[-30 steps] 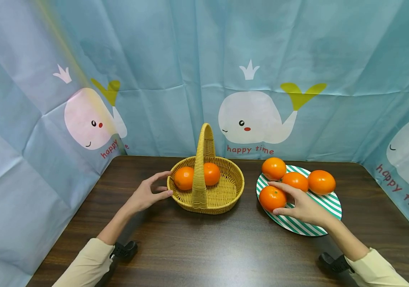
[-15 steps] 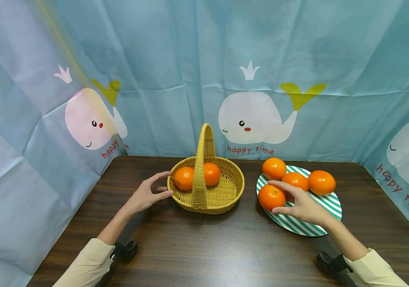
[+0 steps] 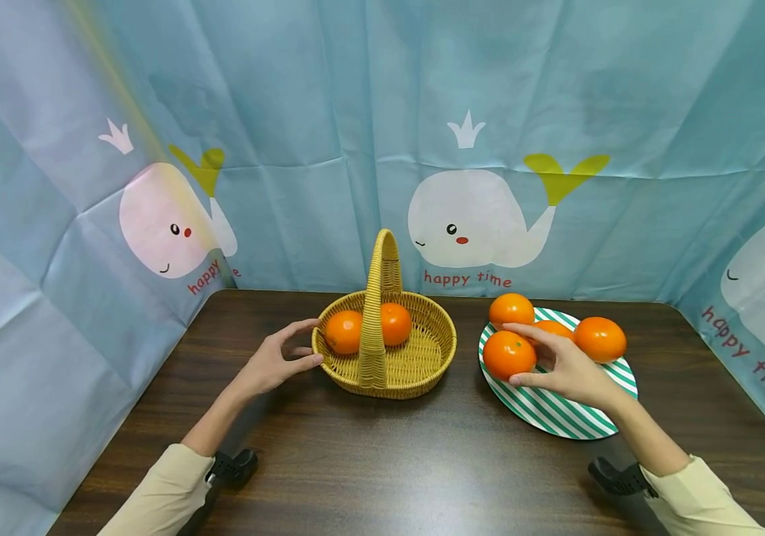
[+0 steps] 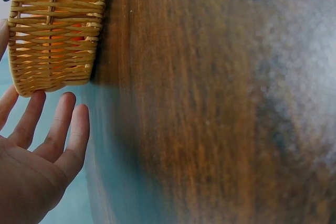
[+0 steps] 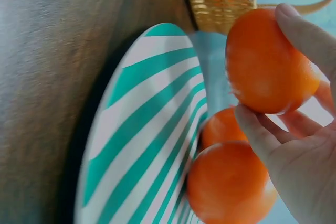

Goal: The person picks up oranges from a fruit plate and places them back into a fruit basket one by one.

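Observation:
My right hand pinches an orange between thumb and fingers; in the right wrist view this orange hangs above the striped plate. On the green-and-white plate or over its rim sit three more oranges, one at the back left, one at the right, and one partly hidden behind my fingers. My left hand is at the left end of a yellow wicker basket, fingertips right at its rim and fingers loosely extended. Two oranges lie in the basket's left part.
The basket's tall arched handle stands upright across its middle. Everything rests on a dark brown wooden table. A light blue curtain with whale prints hangs behind the table's back edge and along its sides.
The orange in my right hand has risen slightly off the plate, and the hand has moved up with it. My left hand and the basket have stayed in place.

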`<state>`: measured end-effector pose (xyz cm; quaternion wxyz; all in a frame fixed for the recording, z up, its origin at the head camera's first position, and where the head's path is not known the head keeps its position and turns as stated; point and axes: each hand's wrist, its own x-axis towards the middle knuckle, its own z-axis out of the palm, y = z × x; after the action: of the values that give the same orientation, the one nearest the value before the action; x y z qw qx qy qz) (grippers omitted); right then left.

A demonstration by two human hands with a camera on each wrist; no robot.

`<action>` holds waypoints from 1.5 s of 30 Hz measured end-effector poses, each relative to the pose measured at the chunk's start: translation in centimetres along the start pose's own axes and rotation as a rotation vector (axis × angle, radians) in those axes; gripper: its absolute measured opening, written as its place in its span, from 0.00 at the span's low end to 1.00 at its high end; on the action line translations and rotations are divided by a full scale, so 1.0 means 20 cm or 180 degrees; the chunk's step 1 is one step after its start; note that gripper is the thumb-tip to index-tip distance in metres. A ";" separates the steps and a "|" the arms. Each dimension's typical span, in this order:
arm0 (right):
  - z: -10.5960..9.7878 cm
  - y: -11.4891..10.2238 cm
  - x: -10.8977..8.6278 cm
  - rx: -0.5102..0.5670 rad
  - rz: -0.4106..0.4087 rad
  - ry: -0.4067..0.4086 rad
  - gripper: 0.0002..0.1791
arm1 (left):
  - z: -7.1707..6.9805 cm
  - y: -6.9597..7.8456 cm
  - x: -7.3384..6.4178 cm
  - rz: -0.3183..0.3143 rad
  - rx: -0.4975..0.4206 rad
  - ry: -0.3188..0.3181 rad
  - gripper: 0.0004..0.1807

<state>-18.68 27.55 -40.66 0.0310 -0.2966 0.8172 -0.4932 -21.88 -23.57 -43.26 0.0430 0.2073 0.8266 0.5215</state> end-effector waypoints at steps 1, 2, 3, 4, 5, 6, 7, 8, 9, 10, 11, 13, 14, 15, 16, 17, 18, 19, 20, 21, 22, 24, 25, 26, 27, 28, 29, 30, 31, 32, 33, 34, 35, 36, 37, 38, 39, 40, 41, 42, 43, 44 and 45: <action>0.00 0.00 0.01 0.0042 0.0016 -0.0009 0.43 | 0.00 0.00 0.00 0.0000 0.0000 -0.0002 0.36; -0.01 -0.01 0.02 0.0077 0.0029 -0.0021 0.43 | 0.00 0.00 0.00 0.0002 -0.0002 -0.0001 0.36; -0.01 -0.01 0.02 0.0103 0.0040 -0.0030 0.43 | 0.00 0.00 0.00 0.0006 -0.0002 -0.0002 0.36; -0.01 -0.02 0.03 0.0118 0.0032 -0.0039 0.43 | 0.00 0.00 0.00 0.0008 0.0000 0.0001 0.36; -0.01 -0.02 0.04 0.0129 0.0037 -0.0041 0.43 | 0.00 0.00 0.00 0.0011 0.0006 0.0004 0.36; -0.01 -0.03 0.05 0.0132 0.0031 -0.0046 0.43 | 0.00 0.00 0.00 0.0013 0.0006 0.0003 0.36; -0.01 -0.04 0.07 0.0133 0.0023 -0.0051 0.43 | 0.00 0.00 0.00 0.0014 0.0010 0.0002 0.35; -0.01 -0.04 0.08 0.0118 0.0028 -0.0048 0.43 | 0.00 0.00 0.00 0.0015 0.0014 0.0005 0.35; -0.01 -0.05 0.09 0.0099 0.0031 -0.0046 0.43 | 0.00 0.00 0.00 0.0012 0.0023 0.0007 0.35; 0.00 -0.06 0.10 0.0085 0.0040 -0.0043 0.43 | 0.00 0.00 0.00 0.0013 0.0025 0.0009 0.35; 0.00 -0.06 0.11 0.0078 0.0055 -0.0044 0.43 | 0.00 0.00 0.00 0.0010 0.0025 0.0007 0.35; 0.01 -0.08 0.13 0.0044 0.0074 -0.0040 0.43 | 0.00 -0.01 0.00 0.0000 0.0024 0.0008 0.35; 0.01 -0.09 0.14 0.0027 0.0089 -0.0036 0.43 | 0.00 -0.01 0.00 -0.0005 0.0021 0.0009 0.35; 0.01 -0.09 0.15 0.0019 0.0098 -0.0031 0.43 | 0.00 -0.01 0.00 -0.0009 0.0014 0.0005 0.35; 0.02 -0.10 0.16 0.0024 0.0096 -0.0030 0.42 | 0.00 -0.01 0.00 -0.0010 0.0006 0.0004 0.36; 0.02 -0.11 0.17 0.0031 0.0085 -0.0031 0.42 | 0.00 -0.01 0.00 -0.0014 0.0004 0.0002 0.36; 0.02 -0.11 0.18 0.0034 0.0073 -0.0026 0.42 | 0.00 -0.01 0.00 -0.0008 -0.0003 0.0001 0.36; 0.02 -0.12 0.18 0.0036 0.0061 -0.0024 0.42 | 0.00 -0.01 0.00 -0.0004 -0.0003 0.0000 0.36; 0.03 -0.12 0.19 0.0050 0.0047 -0.0027 0.42 | 0.00 -0.01 0.00 0.0002 -0.0003 -0.0002 0.36; 0.03 -0.12 0.20 0.0065 0.0037 -0.0029 0.42 | 0.00 -0.01 0.00 0.0007 -0.0007 -0.0004 0.36; 0.03 -0.13 0.20 0.0069 0.0028 -0.0030 0.42 | 0.00 -0.01 0.00 0.0011 -0.0007 -0.0003 0.36; 0.04 -0.13 0.22 0.0057 0.0029 -0.0027 0.43 | 0.00 -0.01 0.00 0.0016 -0.0011 0.0002 0.36; 0.04 -0.13 0.22 0.0058 0.0024 -0.0030 0.43 | 0.00 -0.01 0.00 0.0013 -0.0002 0.0007 0.35; 0.04 -0.14 0.23 0.0060 0.0015 -0.0033 0.43 | 0.00 -0.01 0.00 0.0013 0.0000 0.0011 0.35; 0.05 -0.14 0.24 0.0054 -0.0001 -0.0033 0.42 | 0.00 -0.01 0.00 0.0016 0.0003 0.0016 0.35; 0.05 -0.14 0.25 0.0055 -0.0016 -0.0035 0.42 | -0.01 -0.01 -0.01 0.0020 0.0012 0.0021 0.35; 0.06 -0.14 0.25 0.0071 -0.0037 -0.0042 0.42 | -0.01 -0.01 -0.01 0.0022 0.0016 0.0024 0.35; 0.06 -0.14 0.26 0.0092 -0.0064 -0.0051 0.42 | -0.01 -0.01 -0.01 0.0024 0.0026 0.0023 0.35; 0.06 -0.14 0.27 0.0108 -0.0088 -0.0059 0.42 | -0.01 -0.01 -0.01 0.0027 0.0033 0.0022 0.35; 0.07 -0.15 0.28 0.0121 -0.0111 -0.0067 0.42 | -0.01 -0.01 -0.01 0.0028 0.0035 0.0021 0.35; 0.07 -0.15 0.28 0.0142 -0.0134 -0.0074 0.42 | -0.01 -0.01 -0.01 0.0031 0.0039 0.0020 0.35; 0.07 -0.15 0.29 0.0167 -0.0150 -0.0078 0.42 | -0.01 -0.01 -0.01 0.0027 0.0045 0.0021 0.35; 0.08 -0.15 0.29 0.0188 -0.0166 -0.0078 0.43 | -0.01 -0.01 -0.01 0.0024 0.0048 0.0021 0.35; 0.08 -0.15 0.30 0.0197 -0.0180 -0.0073 0.43 | -0.01 -0.01 -0.01 0.0024 0.0050 0.0019 0.35; 0.09 -0.16 0.31 0.0205 -0.0192 -0.0067 0.43 | -0.01 -0.01 -0.01 0.0022 0.0049 0.0019 0.35; 0.09 -0.16 0.31 0.0209 -0.0203 -0.0063 0.43 | -0.01 -0.01 -0.01 0.0025 0.0043 0.0016 0.35; 0.10 -0.16 0.32 0.0211 -0.0210 -0.0056 0.42 | -0.01 -0.01 -0.01 0.0023 0.0044 0.0014 0.35; 0.10 -0.16 0.32 0.0220 -0.0218 -0.0054 0.42 | -0.01 -0.01 0.00 0.0022 0.0045 0.0013 0.35; 0.11 -0.17 0.33 0.0223 -0.0221 -0.0049 0.42 | 0.00 -0.01 0.00 0.0022 0.0049 0.0013 0.35; 0.12 -0.17 0.33 0.0212 -0.0222 -0.0040 0.42 | 0.00 -0.01 0.00 0.0022 0.0056 0.0013 0.35; 0.12 -0.17 0.34 0.0201 -0.0225 -0.0034 0.42 | 0.00 -0.01 0.00 0.0019 0.0062 0.0012 0.36; 0.13 -0.17 0.34 0.0184 -0.0230 -0.0033 0.42 | 0.00 -0.01 0.00 0.0020 0.0067 0.0011 0.36; 0.14 -0.17 0.35 0.0165 -0.0236 -0.0031 0.43 | 0.00 -0.01 0.00 0.0014 0.0077 0.0011 0.36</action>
<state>-21.89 20.58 -37.54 0.0243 -0.3282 0.7924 -0.5136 -22.00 -23.70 -43.41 0.0379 0.2088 0.8324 0.5119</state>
